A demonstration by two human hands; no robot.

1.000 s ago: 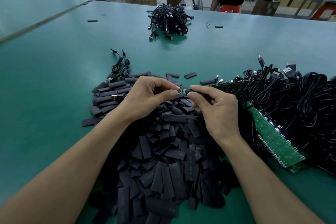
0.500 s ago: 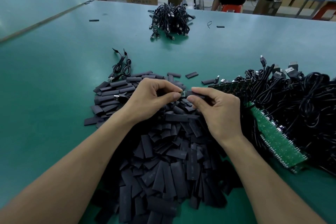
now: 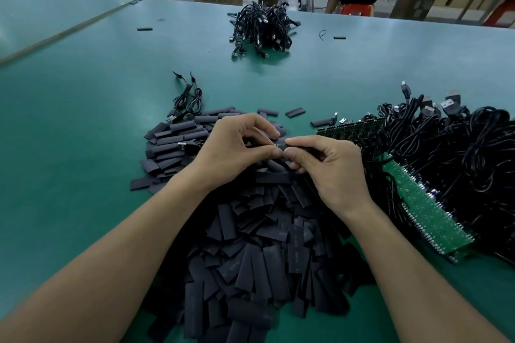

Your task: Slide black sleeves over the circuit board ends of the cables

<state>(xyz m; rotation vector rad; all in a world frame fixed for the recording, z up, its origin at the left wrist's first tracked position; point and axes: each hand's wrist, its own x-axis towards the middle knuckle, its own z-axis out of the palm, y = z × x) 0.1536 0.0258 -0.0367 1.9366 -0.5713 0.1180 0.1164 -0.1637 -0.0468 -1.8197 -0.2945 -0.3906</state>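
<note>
Black sleeve (image 3: 305,149) lined up at circuit board end (image 3: 279,145), above the sleeve pile (image 3: 264,245) on the table (image 3: 83,120).
Board end is pinched by left hand (image 3: 239,147), sleeve by right hand (image 3: 328,170). Sleeve is judged light, soft, easily flattened: best held by its edges. Board judged stiff, fragile: sides only.

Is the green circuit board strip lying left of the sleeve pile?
No, the green circuit board strip lies right of the sleeve pile, against the tangled cables.
</note>
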